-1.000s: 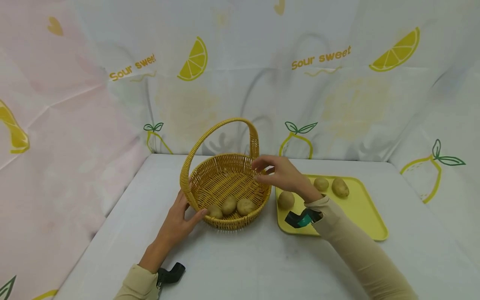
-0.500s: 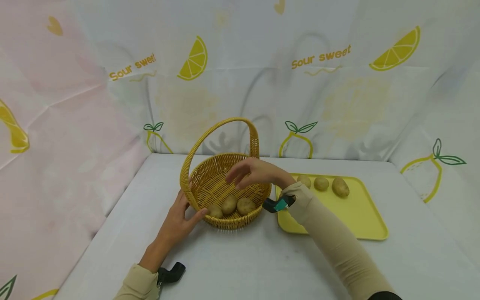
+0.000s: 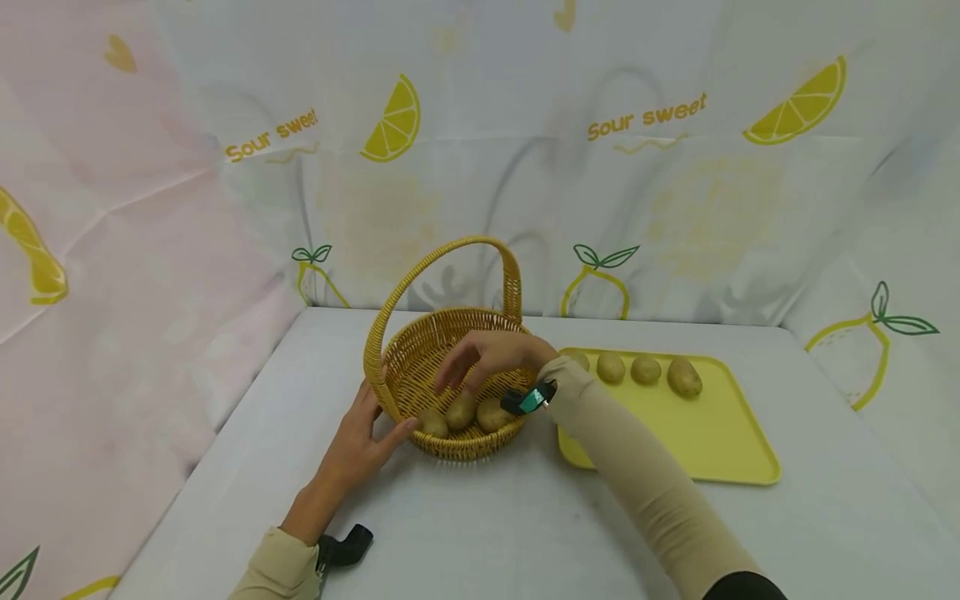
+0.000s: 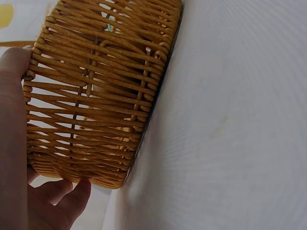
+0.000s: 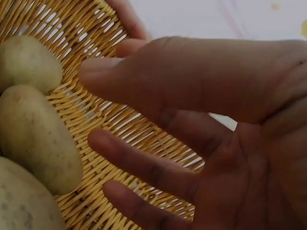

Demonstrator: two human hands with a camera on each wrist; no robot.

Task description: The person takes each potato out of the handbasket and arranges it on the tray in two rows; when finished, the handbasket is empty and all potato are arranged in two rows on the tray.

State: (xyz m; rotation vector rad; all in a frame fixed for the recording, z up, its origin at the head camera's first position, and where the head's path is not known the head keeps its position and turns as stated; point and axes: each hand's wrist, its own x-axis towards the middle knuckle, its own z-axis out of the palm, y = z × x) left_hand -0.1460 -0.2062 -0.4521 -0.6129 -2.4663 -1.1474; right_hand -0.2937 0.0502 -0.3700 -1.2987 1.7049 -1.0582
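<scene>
A round wicker basket [image 3: 459,452] with a tall arched handle stands in the middle of the table in the head view. Three potatoes [image 3: 461,412] lie together against its near side. My left hand [image 3: 356,450] grips the basket's left side, the thumb at the front rim and the fingers along the outer wall. The woven wall [image 4: 96,100] fills much of the left wrist view. Over the basket's interior hangs my right hand [image 3: 495,354], nothing in it, its fingers loosely bent and apart. In the right wrist view its fingertips are just beside the middle potato [image 5: 38,139].
A yellow tray [image 3: 690,442] lies to the right of the basket, bearing several potatoes [image 3: 684,377] in a row along its far edge. My right forearm [image 3: 637,467] crosses the tray's left part. A lemon-print cloth [image 3: 480,167] hangs behind the white table [image 3: 480,533].
My right hand has moved left from the basket's right rim, down over the potatoes inside. The wrist has shifted, uncovering more potatoes on the tray. The left hand and basket stay put.
</scene>
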